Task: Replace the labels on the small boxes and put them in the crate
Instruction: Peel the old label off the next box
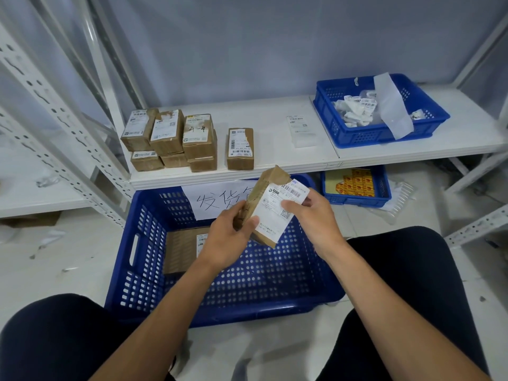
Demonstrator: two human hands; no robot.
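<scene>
My left hand [229, 235] grips a small brown cardboard box [268, 185], tilted on end above the big blue crate [143, 259]. My right hand [310, 218] pinches the top right edge of the white label [277, 207] lying on the box's face. One brown box with a label [184, 248] lies flat inside the crate, partly hidden by my left hand. On the white shelf [275, 160], several small labelled boxes [170, 138] are stacked at the left, and one more box [240, 148] stands alone beside them.
A sheet of labels [301, 130] lies on the shelf. A blue basket [382, 133] at the right holds crumpled labels and a backing strip. A smaller blue tray [357, 185] with yellow-red stickers sits under the shelf. My knees flank the crate. A handwritten paper sign [217, 199] hangs on the crate.
</scene>
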